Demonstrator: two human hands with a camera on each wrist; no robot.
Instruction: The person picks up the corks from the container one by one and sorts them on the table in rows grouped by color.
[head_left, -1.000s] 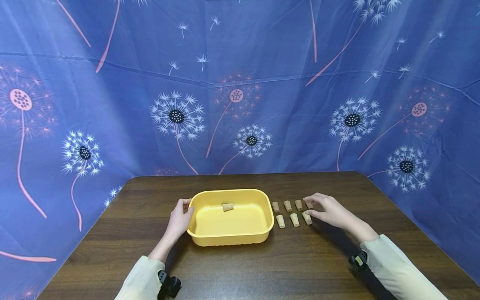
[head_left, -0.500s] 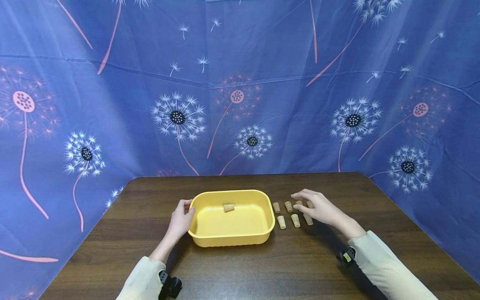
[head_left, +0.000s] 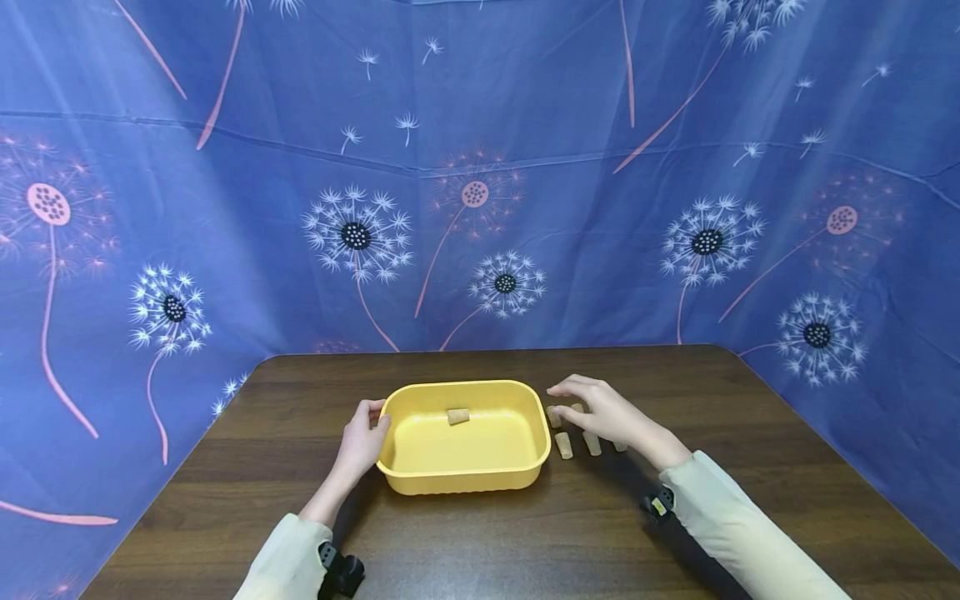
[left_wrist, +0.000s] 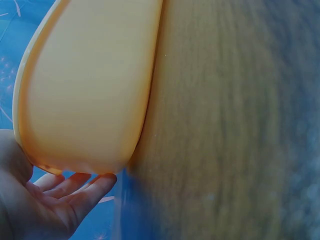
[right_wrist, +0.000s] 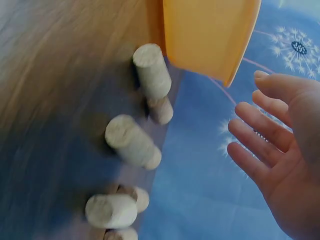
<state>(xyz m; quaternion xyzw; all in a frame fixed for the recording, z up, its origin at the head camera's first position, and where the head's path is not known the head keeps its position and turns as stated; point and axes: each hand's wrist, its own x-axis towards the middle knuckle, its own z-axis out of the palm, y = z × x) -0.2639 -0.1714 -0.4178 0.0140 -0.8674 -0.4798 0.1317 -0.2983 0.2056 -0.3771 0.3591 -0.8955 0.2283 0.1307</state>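
Note:
My left hand (head_left: 362, 437) holds the left end of a yellow plastic basin (head_left: 465, 482), thumb at the rim and fingers against the outer wall; the thumb tip is hidden in the left wrist view. One cork stopper (head_left: 458, 416) lies inside the basin near its far wall. To the right of the basin, two rows of tapered corks (head_left: 564, 446) lie on the table. Over the far row hovers my right hand (head_left: 609, 417), thumb and fingers apart with nothing between them. It hides some corks in the head view; several corks (right_wrist: 152, 72) show below it in the right wrist view.
The dark wooden table (head_left: 480, 542) ends at a blue dandelion-print cloth (head_left: 585, 208) hanging behind it. A wrist camera (head_left: 341, 571) sits at the left cuff, and another camera (head_left: 658, 504) at the right cuff.
My right hand has moved left across the corks, from the right end of the rows toward the basin. The left hand and the basin have stayed in place.

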